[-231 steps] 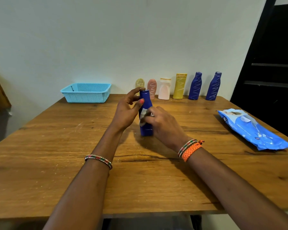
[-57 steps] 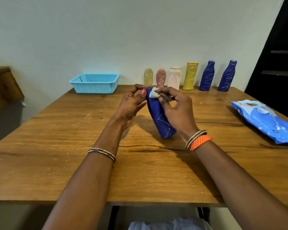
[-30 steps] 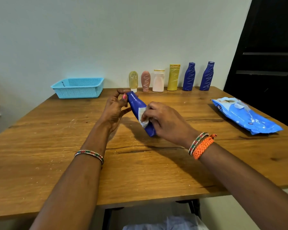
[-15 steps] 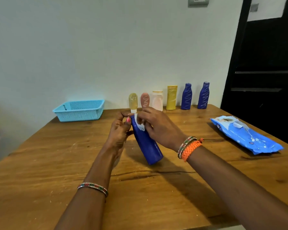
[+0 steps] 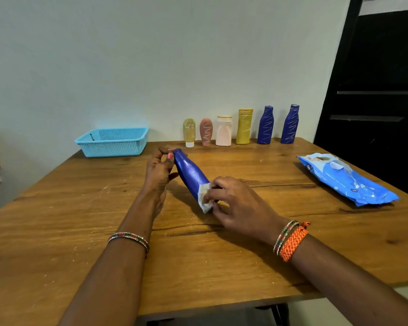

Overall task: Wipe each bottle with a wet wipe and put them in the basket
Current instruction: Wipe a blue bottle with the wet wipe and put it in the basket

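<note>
A dark blue bottle (image 5: 190, 173) leans tilted over the middle of the wooden table (image 5: 57, 220), its neck pointing up and left. My left hand (image 5: 159, 171) pinches the bottle's top. My right hand (image 5: 238, 203) presses a white wet wipe (image 5: 204, 199) against the bottle's lower end. The light blue basket (image 5: 113, 142) stands at the back left by the wall. Several more bottles line the back edge: a clear yellow one (image 5: 189, 132), a pink one (image 5: 206, 132), a white one (image 5: 223, 131), a yellow one (image 5: 244, 126) and two dark blue ones (image 5: 265, 125) (image 5: 290, 124).
A blue pack of wet wipes (image 5: 346, 180) lies on the right side of the table, its flap lifted. A dark door (image 5: 375, 90) stands behind the table's right corner. The pale wall runs along the table's far edge.
My right hand has slid the wipe from the bottle's neck down to its lower end. The bottle is tilted further over, and the camera has dipped down.
</note>
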